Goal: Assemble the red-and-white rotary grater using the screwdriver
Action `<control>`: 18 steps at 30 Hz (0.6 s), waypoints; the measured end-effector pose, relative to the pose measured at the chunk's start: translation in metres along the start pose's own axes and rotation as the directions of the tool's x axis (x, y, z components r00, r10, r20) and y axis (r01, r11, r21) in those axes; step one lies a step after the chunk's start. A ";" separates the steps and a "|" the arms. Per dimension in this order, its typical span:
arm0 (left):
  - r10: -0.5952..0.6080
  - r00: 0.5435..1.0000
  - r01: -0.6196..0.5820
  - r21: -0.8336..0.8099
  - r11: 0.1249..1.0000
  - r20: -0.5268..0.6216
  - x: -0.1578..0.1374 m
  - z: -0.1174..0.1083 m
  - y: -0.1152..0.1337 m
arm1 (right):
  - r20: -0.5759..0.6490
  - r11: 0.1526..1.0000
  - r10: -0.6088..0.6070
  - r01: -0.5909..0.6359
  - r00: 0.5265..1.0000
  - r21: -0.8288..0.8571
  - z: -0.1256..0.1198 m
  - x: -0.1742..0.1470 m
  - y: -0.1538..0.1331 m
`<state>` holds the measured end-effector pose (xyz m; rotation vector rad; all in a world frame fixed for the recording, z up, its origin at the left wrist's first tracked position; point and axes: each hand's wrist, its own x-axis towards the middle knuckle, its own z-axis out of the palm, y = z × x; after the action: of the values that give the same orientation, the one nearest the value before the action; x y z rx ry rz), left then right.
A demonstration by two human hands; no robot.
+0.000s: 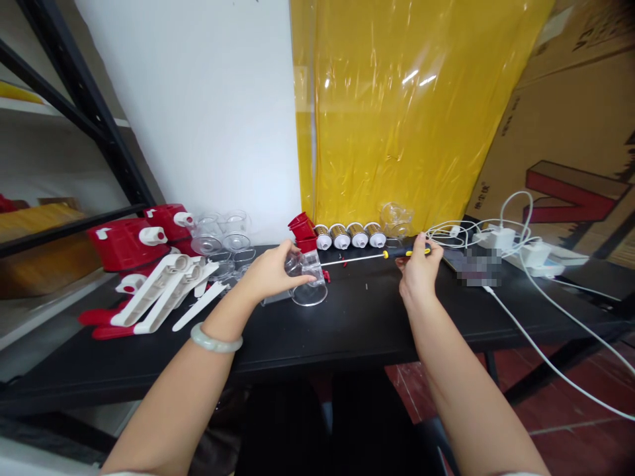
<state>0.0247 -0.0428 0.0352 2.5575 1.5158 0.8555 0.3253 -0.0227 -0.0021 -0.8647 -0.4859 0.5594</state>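
Note:
My left hand (pixel 278 270) is closed around a clear plastic part (pixel 308 292) with a round rim, held low over the black tabletop. My right hand (pixel 419 268) grips a screwdriver (pixel 407 252) by its black and yellow handle. The long shaft points left and its tip meets the clear part near my left fingers; whether it sits in a screw I cannot tell. Just behind the clear part stands a red plastic piece (pixel 301 229). Small red bits and what look like screws lie on the table between my hands.
Several patterned cylinders (pixel 348 236) line the back beside another clear part (pixel 395 218). At left are red housings (pixel 129 241), white handles (pixel 166 291) and more clear cups (pixel 221 231). White cables, chargers (pixel 501 238) and a blurred device (pixel 476 268) occupy the right.

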 end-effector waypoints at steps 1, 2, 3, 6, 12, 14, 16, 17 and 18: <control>0.000 1.000 0.000 0.001 1.000 0.000 0.000 0.000 0.000 | -0.002 1.000 0.001 -0.001 1.000 0.004 0.000 0.000 -0.001; -0.003 1.000 0.003 0.002 1.000 0.000 0.000 0.000 0.000 | 0.004 1.000 0.017 -0.017 1.000 0.025 0.000 0.000 -0.002; -0.008 1.000 0.008 0.005 1.000 0.000 0.000 0.000 0.000 | 0.022 0.997 0.047 -0.049 0.999 0.064 0.001 0.000 -0.003; -0.025 1.000 0.025 0.019 1.000 -0.001 0.000 0.000 -0.001 | 0.137 0.961 0.129 -0.158 0.982 0.227 0.002 -0.003 -0.007; -0.028 1.000 0.028 0.016 0.999 -0.011 -0.001 0.000 -0.001 | 0.177 0.976 0.083 -0.116 0.981 0.185 0.001 -0.003 -0.001; -0.023 1.000 0.023 0.013 1.000 -0.011 -0.001 0.000 -0.001 | 0.126 0.988 0.136 -0.143 0.983 0.051 0.000 0.002 0.002; -0.025 1.000 0.025 0.020 0.999 -0.012 -0.001 0.001 -0.001 | 0.097 0.979 0.195 -0.188 0.976 -0.078 0.001 0.010 0.004; -0.033 0.999 0.033 0.028 0.999 -0.016 -0.001 0.001 -0.002 | 0.101 0.973 0.209 -0.196 0.973 -0.122 0.002 0.015 0.005; -0.042 0.999 0.043 0.035 0.998 -0.021 -0.001 0.001 -0.002 | 0.114 0.970 0.210 -0.192 0.971 -0.146 0.005 0.020 0.005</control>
<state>0.0234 -0.0423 0.0337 2.5385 1.5993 0.8599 0.3363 -0.0046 -0.0002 -1.0176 -0.5618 0.7796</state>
